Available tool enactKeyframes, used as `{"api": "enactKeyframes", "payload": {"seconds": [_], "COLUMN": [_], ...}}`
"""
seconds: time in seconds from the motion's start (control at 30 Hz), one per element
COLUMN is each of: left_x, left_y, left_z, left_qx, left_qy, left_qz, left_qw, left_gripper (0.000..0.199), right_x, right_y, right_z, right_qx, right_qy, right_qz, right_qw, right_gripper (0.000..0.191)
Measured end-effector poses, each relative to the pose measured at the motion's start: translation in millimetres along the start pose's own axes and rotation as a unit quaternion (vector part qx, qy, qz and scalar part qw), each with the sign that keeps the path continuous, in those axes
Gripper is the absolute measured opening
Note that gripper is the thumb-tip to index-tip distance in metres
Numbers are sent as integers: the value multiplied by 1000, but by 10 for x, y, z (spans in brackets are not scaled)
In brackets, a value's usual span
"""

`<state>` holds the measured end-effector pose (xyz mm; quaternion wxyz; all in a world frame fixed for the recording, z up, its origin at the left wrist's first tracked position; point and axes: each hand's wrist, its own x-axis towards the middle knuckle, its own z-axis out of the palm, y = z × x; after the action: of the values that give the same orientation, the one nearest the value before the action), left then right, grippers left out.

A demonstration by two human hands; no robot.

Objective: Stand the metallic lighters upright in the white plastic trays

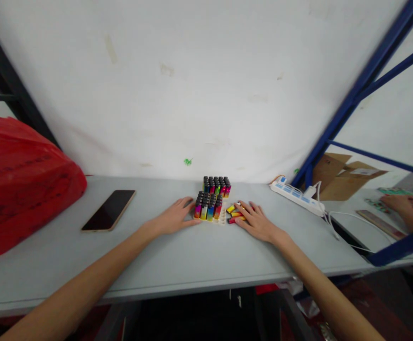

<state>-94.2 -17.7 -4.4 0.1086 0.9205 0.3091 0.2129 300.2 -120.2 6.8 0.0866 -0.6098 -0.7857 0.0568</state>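
Observation:
Several colourful lighters [207,207] with black tops stand upright in rows in a pale tray [223,219]. The tray's right side shows bare slots. Close behind stands another upright block of lighters [216,186]. At the tray's left edge is my left hand [176,217], thumb and fingers apart around its corner; whether it touches the tray I cannot tell. My right hand [258,222] lies with fingers spread over a few loose lighters [235,214], yellow and red, on the table just right of the tray. The fingertips partly cover them.
A dark-screened phone [109,211] lies on the grey table [199,260] at left, near a red plastic bag [21,184]. To the right are a white power strip [297,196] with cables, a blue metal frame [351,109], a cardboard box [344,177] and another person's hands [405,206].

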Motion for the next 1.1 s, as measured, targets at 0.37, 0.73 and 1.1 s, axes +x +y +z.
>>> {"api": "enactKeyframes", "payload": {"seconds": [0.37,0.73,1.1], "left_x": [-3,-9,-14], "left_y": [10,28,23], "left_z": [-6,-12,-1], "left_qx": [-1,0,4], "left_qy": [1,-7,-5], "left_qz": [-5,-11,-6], "left_qw": [1000,1000,1000], "left_gripper": [78,78,78], "right_x": [520,711,812], "right_y": [171,129,-187], "right_z": [-513,-624,-665], "right_qx": [130,321,577], "right_qy": [28,-16,90], "right_qz": [-106,-87,-24], "right_qw": [985,943,811], "right_gripper": [48,47,68]}}
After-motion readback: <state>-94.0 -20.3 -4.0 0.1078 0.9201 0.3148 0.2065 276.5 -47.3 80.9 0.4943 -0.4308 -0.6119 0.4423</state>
